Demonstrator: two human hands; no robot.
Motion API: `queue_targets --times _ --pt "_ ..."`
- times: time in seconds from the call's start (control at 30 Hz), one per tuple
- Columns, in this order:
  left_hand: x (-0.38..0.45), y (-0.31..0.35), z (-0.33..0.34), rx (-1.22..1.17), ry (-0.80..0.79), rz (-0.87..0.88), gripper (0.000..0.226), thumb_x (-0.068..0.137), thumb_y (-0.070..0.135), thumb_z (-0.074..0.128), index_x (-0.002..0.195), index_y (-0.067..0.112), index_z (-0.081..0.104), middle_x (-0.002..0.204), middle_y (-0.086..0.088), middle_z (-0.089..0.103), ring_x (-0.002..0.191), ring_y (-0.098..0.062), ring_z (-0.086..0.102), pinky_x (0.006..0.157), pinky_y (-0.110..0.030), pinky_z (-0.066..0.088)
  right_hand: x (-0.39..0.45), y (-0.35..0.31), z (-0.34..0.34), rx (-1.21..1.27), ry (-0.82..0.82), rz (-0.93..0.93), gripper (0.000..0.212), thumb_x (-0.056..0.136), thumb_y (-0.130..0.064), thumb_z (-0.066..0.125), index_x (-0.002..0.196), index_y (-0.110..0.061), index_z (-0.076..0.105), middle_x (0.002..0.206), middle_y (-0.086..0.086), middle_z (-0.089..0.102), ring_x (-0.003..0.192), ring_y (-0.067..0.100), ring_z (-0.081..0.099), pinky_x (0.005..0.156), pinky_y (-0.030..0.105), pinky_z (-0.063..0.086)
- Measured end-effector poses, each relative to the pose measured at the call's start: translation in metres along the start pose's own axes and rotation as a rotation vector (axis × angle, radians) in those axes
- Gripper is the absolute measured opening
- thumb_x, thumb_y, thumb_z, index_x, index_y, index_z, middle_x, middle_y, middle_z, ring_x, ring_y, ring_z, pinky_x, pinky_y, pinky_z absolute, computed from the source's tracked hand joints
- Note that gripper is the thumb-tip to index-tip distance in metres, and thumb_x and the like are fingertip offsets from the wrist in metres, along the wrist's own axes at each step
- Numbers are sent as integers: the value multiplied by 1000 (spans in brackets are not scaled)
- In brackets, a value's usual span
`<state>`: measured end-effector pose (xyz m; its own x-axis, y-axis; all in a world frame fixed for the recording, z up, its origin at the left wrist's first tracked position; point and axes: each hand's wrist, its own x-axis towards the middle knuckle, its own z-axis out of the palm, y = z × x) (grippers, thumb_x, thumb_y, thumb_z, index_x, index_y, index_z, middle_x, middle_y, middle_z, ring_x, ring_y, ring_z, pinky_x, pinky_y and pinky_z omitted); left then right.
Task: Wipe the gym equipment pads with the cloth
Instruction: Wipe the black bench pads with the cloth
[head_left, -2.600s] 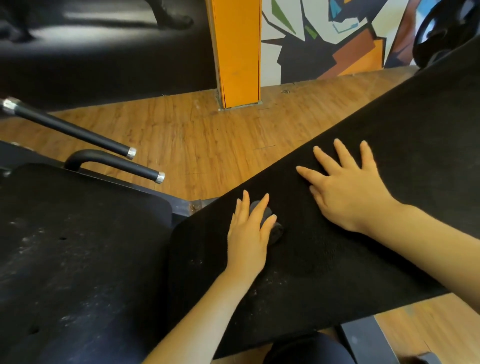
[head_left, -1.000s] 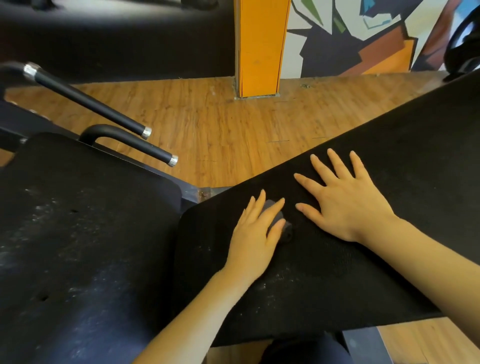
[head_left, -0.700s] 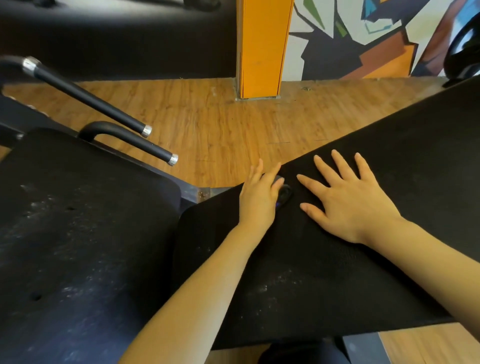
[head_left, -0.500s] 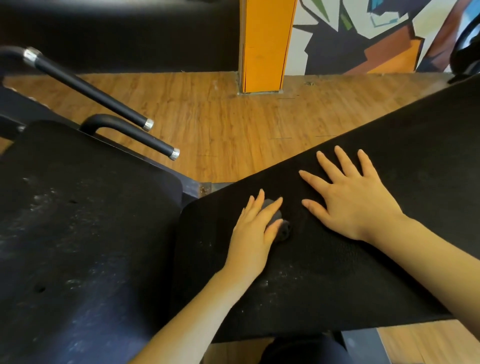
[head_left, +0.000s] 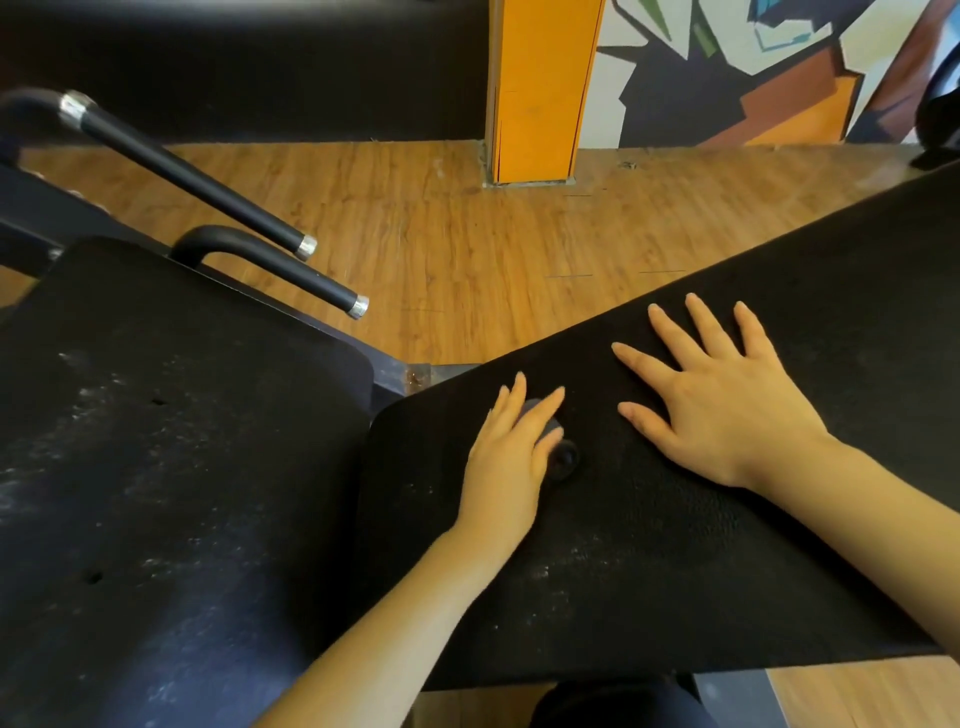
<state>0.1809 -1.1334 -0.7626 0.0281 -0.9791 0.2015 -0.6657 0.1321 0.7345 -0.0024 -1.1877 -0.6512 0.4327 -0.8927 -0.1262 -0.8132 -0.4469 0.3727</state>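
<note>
A long black bench pad (head_left: 649, 545) runs from the lower middle up to the right. My left hand (head_left: 511, 457) lies on its near-left part with straight fingers, pressing a small dark cloth (head_left: 558, 452) onto the pad; most of the cloth is hidden under the palm. My right hand (head_left: 719, 395) rests flat on the pad to the right, fingers spread, holding nothing. A second black pad (head_left: 156, 493) with whitish dusty marks fills the left side.
Two black handle bars with silver end caps (head_left: 306, 244) (head_left: 358, 306) jut out above the left pad. Behind lie a wooden floor (head_left: 441, 249), an orange pillar (head_left: 540, 88) and a painted wall. A rusty metal joint (head_left: 415, 374) sits between the pads.
My left hand pushed the cloth up to the pad's far edge, then drew it back toward me. My right hand stayed flat in about the same place.
</note>
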Motion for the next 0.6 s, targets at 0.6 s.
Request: queue_targets --times 0.6 --pt "57 15 2 -70 22 -92 49 101 29 45 147 34 34 162 -4 11 148 -16 3 120 -46 17 1 -1 0 2 13 12 75 83 -67 -5 151 -39 4 161 8 2 147 34 -6 116 55 -3"
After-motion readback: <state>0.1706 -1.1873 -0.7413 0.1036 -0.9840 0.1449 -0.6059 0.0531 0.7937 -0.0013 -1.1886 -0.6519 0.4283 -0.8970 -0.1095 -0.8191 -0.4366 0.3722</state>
